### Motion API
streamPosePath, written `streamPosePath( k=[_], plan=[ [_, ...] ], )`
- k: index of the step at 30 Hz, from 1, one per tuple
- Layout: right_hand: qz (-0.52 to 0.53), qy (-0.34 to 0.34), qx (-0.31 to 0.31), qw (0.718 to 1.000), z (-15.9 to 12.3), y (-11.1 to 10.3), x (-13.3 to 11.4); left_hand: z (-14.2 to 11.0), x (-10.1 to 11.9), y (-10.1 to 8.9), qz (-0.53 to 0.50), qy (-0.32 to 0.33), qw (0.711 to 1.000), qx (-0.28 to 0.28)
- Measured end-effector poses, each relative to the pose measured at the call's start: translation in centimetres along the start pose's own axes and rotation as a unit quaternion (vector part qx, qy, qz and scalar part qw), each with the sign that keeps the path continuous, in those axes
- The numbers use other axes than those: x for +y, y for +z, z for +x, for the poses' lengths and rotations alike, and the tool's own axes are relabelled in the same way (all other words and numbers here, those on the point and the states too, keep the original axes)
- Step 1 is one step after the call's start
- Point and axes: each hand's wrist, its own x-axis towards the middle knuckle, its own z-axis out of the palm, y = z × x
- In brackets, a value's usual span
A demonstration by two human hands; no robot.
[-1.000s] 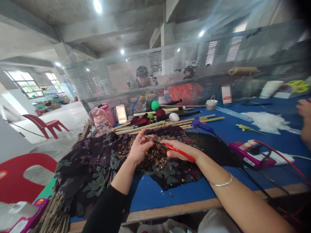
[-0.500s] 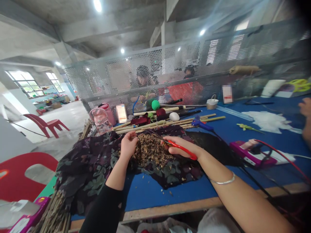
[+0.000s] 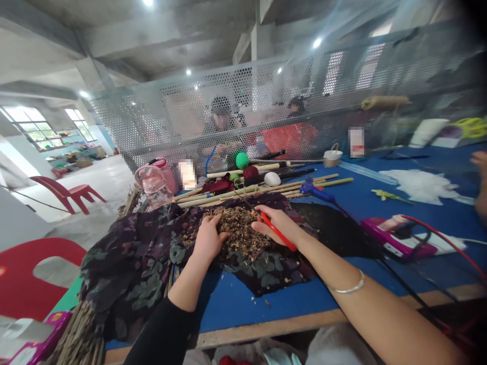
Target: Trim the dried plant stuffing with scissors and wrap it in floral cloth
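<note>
My left hand (image 3: 208,236) rests at the left side of a heap of chopped dried plant bits (image 3: 243,230), thumb and fingers apart and partly down in it. At the heap's right edge, my right hand (image 3: 279,223) is closed around red-handled scissors (image 3: 282,237). Their dark blades point up and left over the heap. Whether the blades are apart, I cannot tell. Under the heap lies a dark floral cloth (image 3: 133,263), spread on the blue table.
Behind the heap lie several bamboo sticks (image 3: 216,197), a white ball (image 3: 272,179), a green ball (image 3: 242,160) and a blue glue gun (image 3: 315,191). A purple power strip (image 3: 391,241) with cords stands right. Dry stalks (image 3: 78,329) lie front left. People sit beyond the perforated screen (image 3: 160,116).
My left hand has come down onto the heap, its thumb now spread away from the fingers. My right hand has shifted slightly left with the scissors.
</note>
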Motion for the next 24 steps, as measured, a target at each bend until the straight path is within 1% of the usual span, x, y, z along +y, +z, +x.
streamPosePath(
  k=[3, 6, 9, 11, 13, 14, 16, 19, 21, 22, 23, 24],
  plan=[
    [-0.058, 0.017, 0.002, 0.998, 0.0, 0.3, -0.4, 0.3, -0.7, 0.6, 0.011, 0.008, 1.0, 0.011],
    [-0.099, 0.02, 0.0, 0.995, -0.1, 0.7, -0.4, 0.8, -1.1, 0.5, -0.013, 0.0, 1.0, 0.025],
    [-0.122, 0.015, -0.013, 0.992, -0.1, 0.9, -0.2, 1.1, -0.9, 0.0, -0.06, -0.034, 0.996, 0.057],
    [-0.136, 0.015, -0.025, 0.99, -0.1, 0.9, -0.2, 1.2, -0.6, -0.2, -0.071, -0.064, 0.993, 0.073],
    [-0.154, 0.016, -0.037, 0.987, -0.2, 1.0, -0.2, 1.2, -0.3, -0.2, -0.099, -0.092, 0.988, 0.07],
    [-0.162, 0.017, -0.043, 0.986, -0.2, 1.0, -0.2, 1.1, -0.1, 0.0, -0.132, -0.104, 0.984, 0.058],
    [-0.173, 0.017, -0.053, 0.983, -0.3, 1.1, -0.3, 0.9, 0.1, 0.4, -0.232, -0.129, 0.964, 0.019],
    [-0.179, 0.013, -0.062, 0.982, -0.3, 1.3, -0.3, 0.8, 0.7, 0.7, -0.381, -0.188, 0.904, -0.041],
    [-0.179, 0.013, -0.067, 0.981, -0.4, 1.5, -0.3, 0.8, 1.0, 0.6, -0.446, -0.223, 0.865, -0.062],
    [-0.179, 0.013, -0.069, 0.981, -0.4, 1.5, -0.2, 0.8, 1.2, 0.6, -0.467, -0.231, 0.851, -0.068],
    [-0.178, 0.014, -0.07, 0.981, -0.4, 1.6, -0.2, 0.8, 1.3, 0.5, -0.475, -0.225, 0.848, -0.069],
    [-0.178, 0.014, -0.07, 0.981, -0.4, 1.7, -0.2, 0.8, 1.3, 0.5, -0.474, -0.216, 0.851, -0.065]
  ],
)
